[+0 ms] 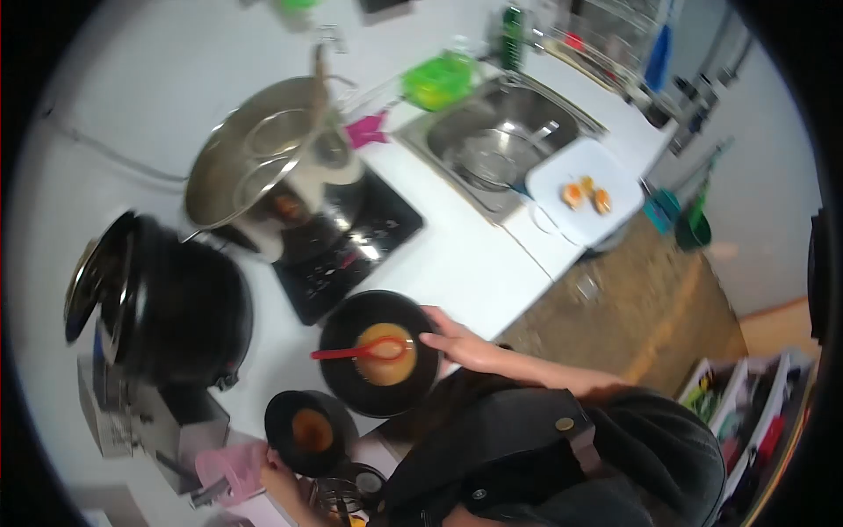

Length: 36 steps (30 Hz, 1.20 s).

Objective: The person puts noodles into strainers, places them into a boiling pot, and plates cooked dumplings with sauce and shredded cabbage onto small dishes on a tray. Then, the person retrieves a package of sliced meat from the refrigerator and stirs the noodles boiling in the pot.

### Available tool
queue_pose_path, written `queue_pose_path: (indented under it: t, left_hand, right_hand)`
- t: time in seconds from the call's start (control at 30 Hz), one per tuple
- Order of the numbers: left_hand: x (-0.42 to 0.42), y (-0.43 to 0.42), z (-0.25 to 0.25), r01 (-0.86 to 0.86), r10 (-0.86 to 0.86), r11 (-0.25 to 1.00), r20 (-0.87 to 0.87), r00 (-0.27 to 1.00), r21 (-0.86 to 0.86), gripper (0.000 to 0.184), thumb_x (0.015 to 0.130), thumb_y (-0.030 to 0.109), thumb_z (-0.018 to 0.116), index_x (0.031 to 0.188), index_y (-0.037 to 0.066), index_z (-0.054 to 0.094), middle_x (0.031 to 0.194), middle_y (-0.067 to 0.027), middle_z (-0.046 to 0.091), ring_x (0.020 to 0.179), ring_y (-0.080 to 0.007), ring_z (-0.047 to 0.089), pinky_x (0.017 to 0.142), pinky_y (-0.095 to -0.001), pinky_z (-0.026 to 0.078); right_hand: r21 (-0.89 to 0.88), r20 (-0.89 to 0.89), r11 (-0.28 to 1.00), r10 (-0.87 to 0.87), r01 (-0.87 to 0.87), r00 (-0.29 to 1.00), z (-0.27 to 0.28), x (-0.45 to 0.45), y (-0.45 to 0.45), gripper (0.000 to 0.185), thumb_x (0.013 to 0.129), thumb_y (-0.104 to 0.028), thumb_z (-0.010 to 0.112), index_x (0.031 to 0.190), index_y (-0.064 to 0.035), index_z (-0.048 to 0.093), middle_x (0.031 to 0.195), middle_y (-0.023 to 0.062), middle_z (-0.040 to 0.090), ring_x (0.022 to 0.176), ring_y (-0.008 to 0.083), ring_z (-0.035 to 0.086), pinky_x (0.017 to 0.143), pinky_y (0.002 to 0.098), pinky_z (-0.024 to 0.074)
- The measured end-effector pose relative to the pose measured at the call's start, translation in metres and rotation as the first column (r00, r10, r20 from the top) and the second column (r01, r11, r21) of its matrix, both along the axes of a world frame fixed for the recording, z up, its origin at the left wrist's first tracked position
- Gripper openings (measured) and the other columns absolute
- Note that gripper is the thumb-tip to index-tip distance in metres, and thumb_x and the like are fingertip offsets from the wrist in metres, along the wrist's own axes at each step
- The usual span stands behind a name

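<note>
My right hand (pixel 452 341) grips the right rim of a large black bowl (pixel 342 382), its thumb over the edge. Brown broth (pixel 382 373) lies in that bowl, with a red spoon (pixel 351 353) resting across it. At the lower left, my left hand (pixel 274 472) holds the side of a smaller black bowl (pixel 338 426). A darker reddish-brown liquid (pixel 312 430) shows inside it. The two bowls are close together, the smaller one nearer the bottom of the view.
A big steel pot (pixel 206 167) stands by the black cooktop (pixel 351 250). A black cooker (pixel 189 307) is at left. Beyond lie the sink (pixel 448 132), a white tray (pixel 549 176) with egg halves, a green basin (pixel 430 83) and a pink container (pixel 233 470).
</note>
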<state>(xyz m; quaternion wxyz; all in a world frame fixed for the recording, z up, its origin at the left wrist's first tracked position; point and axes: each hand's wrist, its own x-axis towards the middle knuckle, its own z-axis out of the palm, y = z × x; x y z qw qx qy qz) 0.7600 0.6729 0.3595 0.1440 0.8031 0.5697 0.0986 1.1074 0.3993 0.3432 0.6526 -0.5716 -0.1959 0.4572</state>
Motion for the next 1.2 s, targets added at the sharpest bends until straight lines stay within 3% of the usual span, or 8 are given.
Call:
queue_pose_path:
  t: [0.1, 0.2, 0.4, 0.63, 0.8, 0.93, 1.03, 1.2]
  left_hand:
    - [-0.016, 0.025, -0.011, 0.021, -0.012, 0.991, -0.07, 0.997, 0.13, 0.036, 0.089, 0.016, 0.058, 0.124, 0.007, 0.056, 0.116, -0.0233, 0.06, 0.102, -0.0341, 0.06, 0.084, -0.0397, 0.046]
    - [0.067, -0.032, 0.053, 0.062, -0.077, 0.933, 0.029, 0.997, 0.356, 0.039, 0.087, 0.01, 0.059, 0.125, 0.005, 0.054, 0.121, -0.0219, 0.056, 0.109, -0.0346, 0.055, 0.091, -0.0399, 0.043]
    - [0.256, -0.192, 0.077, 0.387, -0.476, 0.874, 0.355, 0.805, 0.294, 0.03, 0.087, 0.004, 0.055, 0.117, 0.001, 0.059, 0.108, -0.0169, 0.059, 0.103, -0.0302, 0.056, 0.09, -0.0365, 0.042]
    - [0.466, -0.491, 0.049, 0.929, -0.892, 0.314, 0.396, 0.217, 0.198, 0.026, 0.082, 0.003, 0.06, 0.108, 0.002, 0.062, 0.108, -0.0143, 0.059, 0.103, -0.0321, 0.055, 0.093, -0.0391, 0.042]
    - [0.57, -0.664, 0.07, 0.969, -0.891, -0.113, 0.409, -0.196, 0.22, 0.027, 0.079, 0.004, 0.065, 0.105, 0.005, 0.064, 0.104, -0.011, 0.06, 0.099, -0.0307, 0.056, 0.087, -0.0395, 0.044]
    - [0.656, -0.754, 0.071, 0.931, -0.845, -0.284, 0.4, -0.356, 0.231, 0.029, 0.077, 0.001, 0.065, 0.106, 0.003, 0.063, 0.102, -0.0155, 0.06, 0.097, -0.0346, 0.057, 0.084, -0.0392, 0.046]
    - [0.731, -0.802, 0.069, 0.936, -0.855, -0.275, 0.39, -0.343, 0.221, 0.036, 0.078, 0.001, 0.065, 0.113, 0.004, 0.06, 0.107, -0.0151, 0.059, 0.1, -0.0326, 0.058, 0.086, -0.0383, 0.047]
    - [0.909, -0.863, 0.036, 0.975, -0.718, -0.004, 0.678, -0.158, 0.223, 0.047, 0.083, 0.008, 0.064, 0.127, 0.003, 0.051, 0.112, -0.0174, 0.058, 0.108, -0.0296, 0.057, 0.093, -0.0359, 0.045]
  right_hand:
    - [-0.045, -0.042, 0.992, 0.119, -0.121, 0.992, 0.0, 0.005, -0.006, 0.06, 0.099, -0.034, 0.044, 0.146, -0.008, 0.016, 0.114, 0.0131, 0.048, 0.075, 0.0146, 0.06, 0.056, 0.0265, 0.0539]
    - [-0.02, 0.072, 0.996, 0.091, -0.089, 0.993, -0.003, 0.011, -0.036, 0.056, 0.099, -0.034, 0.044, 0.145, -0.01, 0.023, 0.114, 0.0112, 0.049, 0.072, 0.0138, 0.06, 0.058, 0.0266, 0.0519]
    - [-0.027, 0.095, 0.997, -0.069, 0.072, 0.993, -0.022, 0.064, -0.184, 0.043, 0.1, -0.034, 0.043, 0.135, -0.009, 0.044, 0.109, 0.008, 0.053, 0.074, 0.013, 0.059, 0.06, 0.0261, 0.0506]
    - [-0.06, 0.061, 0.812, -0.578, 0.581, 0.814, -0.046, 0.13, -0.489, 0.045, 0.101, -0.039, 0.037, 0.13, -0.0061, 0.047, 0.107, 0.0077, 0.056, 0.077, 0.0131, 0.059, 0.066, 0.0269, 0.0527]
    - [-0.05, 0.015, 0.533, -0.846, 0.845, 0.534, -0.016, 0.173, -0.657, 0.048, 0.1, -0.044, 0.035, 0.125, -0.0053, 0.048, 0.105, 0.0079, 0.058, 0.078, 0.0145, 0.059, 0.068, 0.0286, 0.0526]
    - [-0.055, 0.003, 0.458, -0.888, 0.887, 0.459, -0.034, 0.226, -0.721, 0.05, 0.099, -0.046, 0.036, 0.124, -0.0044, 0.048, 0.102, 0.0084, 0.059, 0.079, 0.0158, 0.061, 0.069, 0.0306, 0.0527]
    - [-0.063, -0.033, 0.488, -0.873, 0.871, 0.486, -0.052, 0.277, -0.751, 0.049, 0.099, -0.044, 0.036, 0.123, -0.0037, 0.05, 0.101, 0.0084, 0.059, 0.079, 0.0165, 0.061, 0.068, 0.0317, 0.0532]
    - [-0.065, -0.025, 0.517, -0.856, 0.853, 0.517, -0.071, 0.386, -0.82, 0.038, 0.099, -0.032, 0.04, 0.12, -0.0031, 0.052, 0.1, 0.0074, 0.06, 0.079, 0.0162, 0.061, 0.066, 0.0306, 0.0526]
